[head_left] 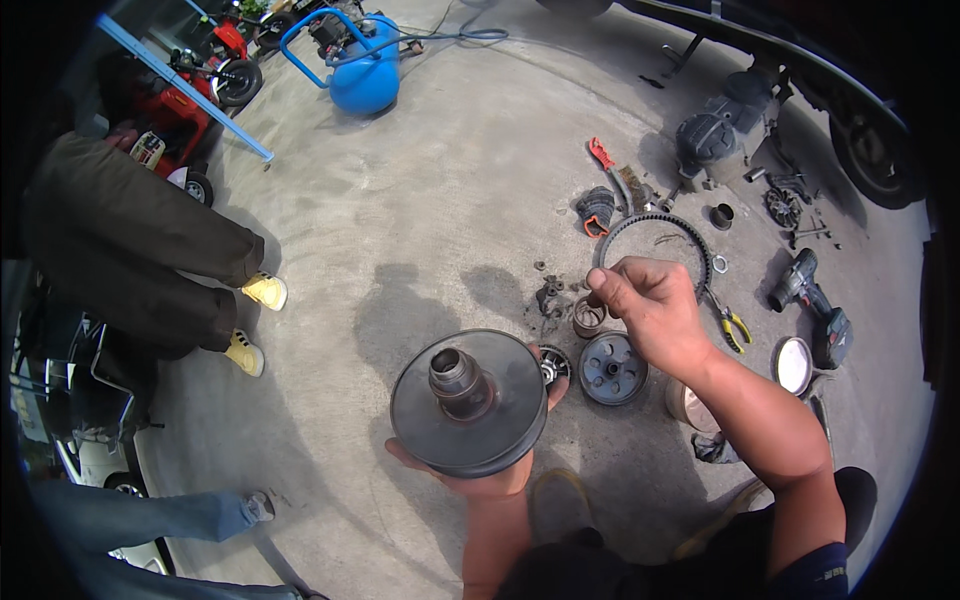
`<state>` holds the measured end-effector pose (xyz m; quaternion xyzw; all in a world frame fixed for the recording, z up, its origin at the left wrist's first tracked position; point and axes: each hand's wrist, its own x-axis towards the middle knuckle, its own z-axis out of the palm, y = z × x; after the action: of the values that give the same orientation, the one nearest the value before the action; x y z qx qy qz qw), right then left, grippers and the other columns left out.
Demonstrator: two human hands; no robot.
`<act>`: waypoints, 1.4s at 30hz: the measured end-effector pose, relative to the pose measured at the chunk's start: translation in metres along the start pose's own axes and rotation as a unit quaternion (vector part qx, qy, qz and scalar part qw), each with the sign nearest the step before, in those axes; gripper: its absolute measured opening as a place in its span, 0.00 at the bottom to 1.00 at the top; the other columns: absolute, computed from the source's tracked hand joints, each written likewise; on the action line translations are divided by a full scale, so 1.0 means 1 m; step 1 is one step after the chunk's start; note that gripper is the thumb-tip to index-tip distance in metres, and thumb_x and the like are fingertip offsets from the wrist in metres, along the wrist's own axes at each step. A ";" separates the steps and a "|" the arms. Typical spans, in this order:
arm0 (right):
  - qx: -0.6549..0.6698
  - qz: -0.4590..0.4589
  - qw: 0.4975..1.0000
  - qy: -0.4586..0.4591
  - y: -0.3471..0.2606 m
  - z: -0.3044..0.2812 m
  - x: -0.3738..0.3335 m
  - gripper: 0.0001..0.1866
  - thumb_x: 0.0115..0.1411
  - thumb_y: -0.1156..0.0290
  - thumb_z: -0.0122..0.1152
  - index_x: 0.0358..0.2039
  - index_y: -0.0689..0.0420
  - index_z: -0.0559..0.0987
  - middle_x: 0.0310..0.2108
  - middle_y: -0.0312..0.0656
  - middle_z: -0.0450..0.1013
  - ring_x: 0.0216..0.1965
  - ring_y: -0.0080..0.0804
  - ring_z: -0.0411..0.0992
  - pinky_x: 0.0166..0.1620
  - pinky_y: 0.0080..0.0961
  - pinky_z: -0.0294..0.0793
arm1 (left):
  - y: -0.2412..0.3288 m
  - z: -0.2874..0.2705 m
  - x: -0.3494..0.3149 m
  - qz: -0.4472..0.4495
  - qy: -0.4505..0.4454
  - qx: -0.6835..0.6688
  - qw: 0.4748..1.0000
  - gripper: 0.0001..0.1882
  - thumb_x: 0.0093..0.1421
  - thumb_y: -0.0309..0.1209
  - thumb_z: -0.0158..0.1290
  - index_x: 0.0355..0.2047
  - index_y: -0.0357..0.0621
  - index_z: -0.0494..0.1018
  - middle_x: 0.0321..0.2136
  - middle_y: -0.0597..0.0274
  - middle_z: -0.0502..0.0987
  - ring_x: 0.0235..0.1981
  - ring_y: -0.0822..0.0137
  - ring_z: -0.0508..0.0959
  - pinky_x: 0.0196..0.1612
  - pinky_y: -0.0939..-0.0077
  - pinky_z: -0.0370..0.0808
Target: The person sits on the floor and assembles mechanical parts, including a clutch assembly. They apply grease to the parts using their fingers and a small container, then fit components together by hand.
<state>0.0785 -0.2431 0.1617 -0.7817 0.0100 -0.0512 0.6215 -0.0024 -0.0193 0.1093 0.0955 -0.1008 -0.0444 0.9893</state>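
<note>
My left hand is wrapped from below around a dark grey metal pulley. It is a wide round disc with a hollow hub standing up from its middle, a reddish-brown ring at the hub's foot. My right hand is raised to the right of the pulley, thumb pressed against curled fingers; what lies in the pinch, if anything, is too small to tell. Beneath and left of that hand stands a small brown metal cup. A round clutch bell with holes lies on the concrete beside the pulley.
A ribbed drive belt, yellow-handled pliers, a wire brush and a cordless impact wrench lie to the right. A blue air compressor stands far back. Two people's legs are at the left, near red motorbikes.
</note>
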 end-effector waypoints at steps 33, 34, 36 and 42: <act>0.304 0.282 0.891 -0.187 0.018 0.049 -0.046 0.10 0.72 0.71 0.59 0.45 0.66 0.78 0.31 0.46 0.80 0.22 0.34 0.80 0.25 0.32 0.86 | -0.017 -0.008 0.022 0.094 0.045 -0.031 0.994 0.53 0.66 0.78 0.36 0.74 0.48 0.62 0.71 0.52 0.67 0.72 0.51 0.66 0.73 0.46 0.65; 0.270 0.278 0.904 -0.182 0.019 0.047 -0.042 0.10 0.72 0.71 0.59 0.44 0.67 0.79 0.31 0.47 0.81 0.21 0.33 0.80 0.24 0.31 0.85 | -0.018 -0.008 0.019 0.055 -0.015 -0.017 0.998 0.52 0.67 0.76 0.36 0.74 0.47 0.63 0.70 0.52 0.68 0.72 0.51 0.66 0.73 0.47 0.65; 0.221 0.298 0.909 -0.191 0.020 0.043 -0.036 0.14 0.72 0.68 0.59 0.43 0.69 0.80 0.31 0.46 0.80 0.22 0.31 0.79 0.25 0.29 0.82 | -0.019 -0.010 0.015 0.068 0.059 -0.004 0.996 0.50 0.68 0.75 0.36 0.73 0.47 0.63 0.70 0.53 0.69 0.72 0.51 0.67 0.73 0.46 0.65; 0.118 0.305 0.915 -0.237 0.015 0.021 -0.035 0.26 0.76 0.54 0.57 0.41 0.71 0.80 0.28 0.48 0.79 0.24 0.32 0.80 0.28 0.32 0.84 | -0.030 -0.031 0.006 0.015 0.122 0.087 0.989 0.49 0.68 0.75 0.36 0.72 0.47 0.63 0.71 0.54 0.67 0.71 0.50 0.68 0.71 0.42 0.66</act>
<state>0.0468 -0.2235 0.1405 -0.6504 0.0945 0.3272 0.6790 0.0082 -0.0435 0.0753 0.1841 0.0158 -0.0085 0.9827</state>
